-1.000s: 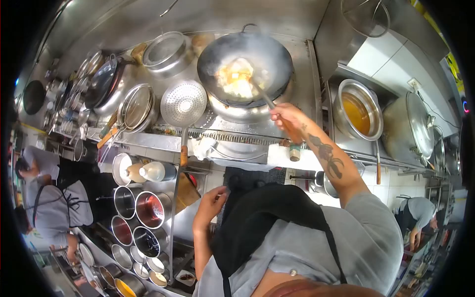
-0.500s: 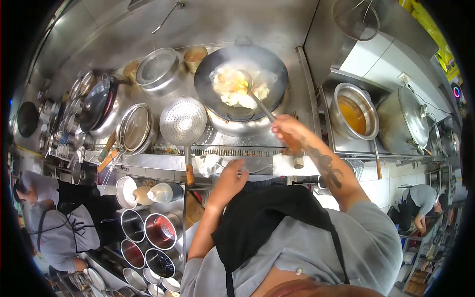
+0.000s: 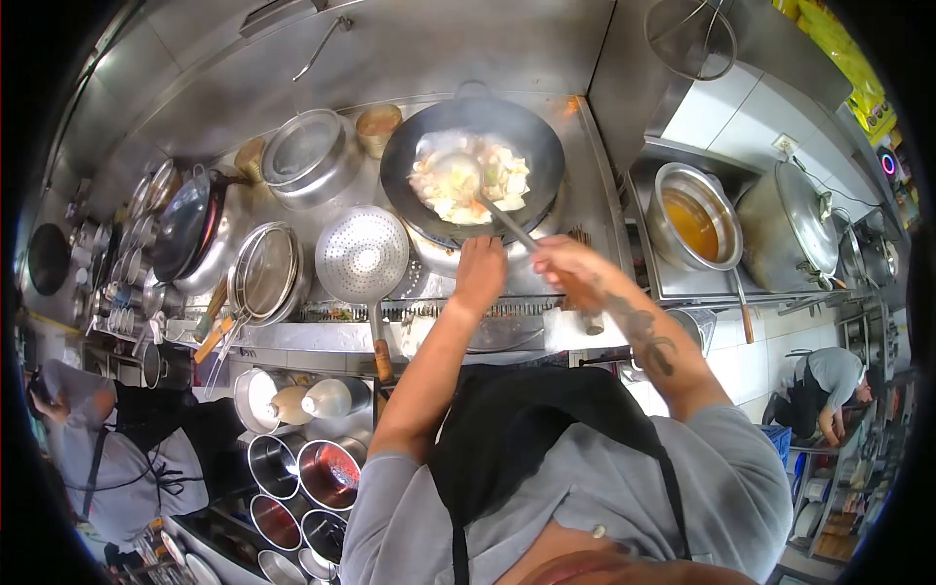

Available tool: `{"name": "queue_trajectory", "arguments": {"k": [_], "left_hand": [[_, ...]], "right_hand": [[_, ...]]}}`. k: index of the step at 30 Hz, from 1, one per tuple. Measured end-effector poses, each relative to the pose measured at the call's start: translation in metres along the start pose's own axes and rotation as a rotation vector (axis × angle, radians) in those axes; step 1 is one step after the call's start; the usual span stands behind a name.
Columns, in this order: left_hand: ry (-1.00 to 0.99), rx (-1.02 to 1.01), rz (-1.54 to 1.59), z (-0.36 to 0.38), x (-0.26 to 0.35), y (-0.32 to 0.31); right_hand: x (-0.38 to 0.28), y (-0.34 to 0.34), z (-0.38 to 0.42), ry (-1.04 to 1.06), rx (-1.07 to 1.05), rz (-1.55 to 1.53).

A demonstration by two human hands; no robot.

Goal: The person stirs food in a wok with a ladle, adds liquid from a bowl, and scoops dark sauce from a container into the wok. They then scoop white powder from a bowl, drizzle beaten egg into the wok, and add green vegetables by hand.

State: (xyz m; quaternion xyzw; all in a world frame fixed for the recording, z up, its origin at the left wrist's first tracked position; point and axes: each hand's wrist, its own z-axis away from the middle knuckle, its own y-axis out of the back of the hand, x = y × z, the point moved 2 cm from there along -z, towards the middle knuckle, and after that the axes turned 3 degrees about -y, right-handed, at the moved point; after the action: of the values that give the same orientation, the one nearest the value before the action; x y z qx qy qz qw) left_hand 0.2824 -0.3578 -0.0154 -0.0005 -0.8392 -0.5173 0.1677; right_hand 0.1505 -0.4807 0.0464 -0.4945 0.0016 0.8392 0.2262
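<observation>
A large dark wok (image 3: pixel 400 161) sits on the stove, with pale, glossy food pieces (image 3: pixel 507 174) in it. My right hand (image 3: pixel 567 261) is closed around the handle of a metal ladle (image 3: pixel 509 222), whose bowl rests among the food. At the wok's near rim is my left hand (image 3: pixel 482 265), its fingers bent together at the edge; whatever they grip there is hidden. A perforated skimmer (image 3: pixel 362 253) with a wooden handle lies left of the wok. On the stove's front edge, a white cloth (image 3: pixel 570 330) lies below my right hand.
A metal bowl of amber liquid (image 3: pixel 697 216) and a big lidded pot (image 3: pixel 795 229) stand at the right. Strainers (image 3: pixel 265 273) and stacked pans (image 3: pixel 185 224) are at the left. Sauce pots (image 3: pixel 330 475) stand lower left. Other people (image 3: pixel 127 453) are at both sides.
My left hand has moved up from the stove's front edge to the wok's near rim. The ladle's bowl has shifted left and down within the food, and less steam shows.
</observation>
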Motion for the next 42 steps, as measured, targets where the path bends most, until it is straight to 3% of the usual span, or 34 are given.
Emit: {"name": "queue_trajectory", "arguments": {"k": [3,4,7,9,10,13,14,15,17,20,23,24,27,28,29,30,34,35,37,39,40,42], "left_hand": [[0.041,0.066,0.092,-0.012,-0.008,0.002],[0.044,0.072,0.114,-0.015,-0.014,-0.002],[0.061,0.091,0.141,-0.013,-0.01,-0.007],[0.049,0.114,0.134,-0.017,-0.005,-0.001],[0.032,0.125,0.126,-0.018,-0.003,0.002],[0.031,0.123,0.154,-0.015,-0.005,-0.004],[0.034,0.125,0.165,-0.015,-0.008,-0.006],[0.053,0.107,0.139,-0.01,-0.005,-0.007],[0.089,0.089,0.085,-0.014,0.002,-0.005],[0.05,0.176,0.119,-0.012,0.008,0.002],[0.032,0.165,0.116,-0.014,0.002,-0.002],[0.045,0.159,0.109,-0.013,0.002,-0.003],[0.053,0.181,0.087,-0.014,0.001,-0.001],[0.03,0.203,0.085,-0.013,0.001,0.003],[0.013,0.222,0.087,-0.009,0.004,0.005],[0.034,0.171,0.092,-0.007,0.001,0.0],[0.084,0.024,0.069,-0.011,-0.006,-0.013],[0.094,0.004,0.05,-0.014,-0.006,-0.012],[0.108,-0.007,0.069,-0.017,-0.009,-0.008],[0.135,-0.021,0.098,-0.012,-0.01,-0.009],[0.149,-0.022,0.112,-0.012,-0.014,-0.009],[0.171,-0.017,0.118,-0.014,-0.011,-0.01]], "right_hand": [[-0.01,0.044,0.011,-0.126,0.002,0.171],[-0.011,0.053,0.001,-0.12,0.04,0.445],[-0.002,0.029,-0.013,-0.001,0.403,1.129],[0.023,0.013,-0.037,0.125,0.583,1.429],[0.028,0.004,-0.039,0.208,0.551,1.417],[-0.007,0.003,-0.005,0.066,0.233,0.936],[-0.012,0.022,-0.005,0.149,0.126,0.811],[-0.029,0.018,0.007,0.054,0.162,0.82],[-0.047,0.011,0.026,0.11,0.233,0.928],[-0.002,0.04,-0.038,0.339,0.703,1.348],[0.007,0.014,-0.038,0.138,0.316,0.646],[0.012,0.009,-0.034,0.178,0.248,0.459],[-0.006,0.021,-0.007,-0.023,0.124,0.203],[-0.016,0.021,0.008,0.001,0.183,0.123],[-0.008,0.046,-0.006,-0.04,0.053,0.223],[-0.006,0.048,-0.012,0.013,0.069,0.342],[0.005,0.008,-0.026,0.125,0.281,0.562],[0.015,0.002,-0.043,0.013,0.293,0.512],[0.003,-0.017,-0.016,-0.039,0.109,0.087],[0.002,0.005,0.0,-0.06,0.07,-0.219],[-0.008,0.018,0.008,-0.122,-0.018,-0.234],[-0.002,0.046,-0.01,-0.108,0.038,0.174]]}}
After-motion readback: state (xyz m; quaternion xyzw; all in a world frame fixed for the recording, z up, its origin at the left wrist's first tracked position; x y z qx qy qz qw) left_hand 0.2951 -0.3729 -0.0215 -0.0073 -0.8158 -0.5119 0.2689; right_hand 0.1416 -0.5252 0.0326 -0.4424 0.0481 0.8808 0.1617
